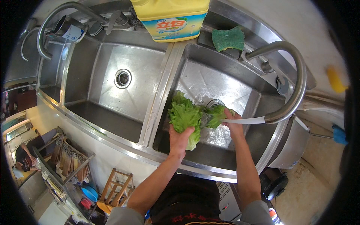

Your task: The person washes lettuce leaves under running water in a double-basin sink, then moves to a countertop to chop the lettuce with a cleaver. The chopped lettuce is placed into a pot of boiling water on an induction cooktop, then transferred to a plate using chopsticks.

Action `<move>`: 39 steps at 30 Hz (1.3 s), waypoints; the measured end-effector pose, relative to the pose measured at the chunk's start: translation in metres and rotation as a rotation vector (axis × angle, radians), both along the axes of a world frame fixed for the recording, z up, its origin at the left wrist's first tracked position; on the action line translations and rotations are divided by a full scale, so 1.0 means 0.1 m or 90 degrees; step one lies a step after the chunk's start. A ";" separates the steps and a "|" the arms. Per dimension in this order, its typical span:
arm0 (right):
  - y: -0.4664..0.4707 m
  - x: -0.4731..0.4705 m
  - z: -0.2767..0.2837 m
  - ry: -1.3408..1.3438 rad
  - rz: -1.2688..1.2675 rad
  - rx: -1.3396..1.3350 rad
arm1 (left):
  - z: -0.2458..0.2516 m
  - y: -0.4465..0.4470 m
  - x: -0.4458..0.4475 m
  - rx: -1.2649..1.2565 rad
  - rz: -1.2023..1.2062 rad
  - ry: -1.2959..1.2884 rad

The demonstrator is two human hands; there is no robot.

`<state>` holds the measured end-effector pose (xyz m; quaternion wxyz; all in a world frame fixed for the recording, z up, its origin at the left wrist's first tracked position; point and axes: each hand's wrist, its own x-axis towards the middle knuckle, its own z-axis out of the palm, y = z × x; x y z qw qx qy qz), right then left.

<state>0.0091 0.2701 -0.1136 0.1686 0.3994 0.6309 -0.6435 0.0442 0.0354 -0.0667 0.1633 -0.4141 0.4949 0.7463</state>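
Note:
Above the right basin of a stainless steel sink [194, 67], my left hand [180, 140] holds a bunch of green leaf lettuce [184, 112], its thumb across the leaves. My right hand [233, 122] grips a smaller lettuce piece [215, 116] close beside it. Water [243, 121] streams sideways in the picture from the curved right faucet [301, 84] and reaches my right hand and the lettuce there. The basin's drain [215, 103] shows partly behind the smaller piece. The fingers under the leaves are partly hidden.
A yellow Liby detergent jug [171, 19] stands on the sink's back ledge, left of a green scouring pad [228, 38]. The left basin [132, 56] has its own drain and a second faucet [67, 5]. A wooden chair [119, 185] and another person [25, 154] are at lower left.

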 end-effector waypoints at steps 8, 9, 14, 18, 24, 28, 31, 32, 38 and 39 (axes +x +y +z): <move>-0.27 0.38 0.70 0.340 0.380 0.507 | -0.35 0.81 -0.22 0.209 -0.106 -0.097; -0.29 0.43 0.73 0.354 0.385 0.525 | -0.41 0.93 -0.28 0.312 -0.069 -0.094; -0.03 0.55 0.55 0.308 0.167 0.339 | -0.52 1.25 -0.51 0.516 -0.157 -0.082; 0.40 0.38 0.33 0.215 0.010 0.176 | -0.54 1.27 -0.58 0.284 -0.338 -0.014; -0.27 -0.44 -0.43 0.173 0.342 0.177 | -0.54 0.81 -0.18 0.117 -0.243 -0.114; -1.25 -0.85 -1.03 0.278 0.556 0.324 | -0.54 0.64 0.17 0.112 -0.286 -0.190; -1.52 -1.03 -1.13 0.197 0.645 0.284 | -0.60 0.65 0.29 0.019 -0.337 -0.197; -1.49 -1.06 -1.09 0.188 0.668 0.270 | -0.61 0.64 0.30 0.035 -0.359 -0.191; -0.47 -0.79 -0.56 0.076 0.362 0.246 | -0.17 0.50 0.16 0.171 -0.266 -0.239; -0.34 -0.65 -0.50 0.069 0.296 0.163 | -0.04 0.42 0.14 0.212 -0.205 -0.221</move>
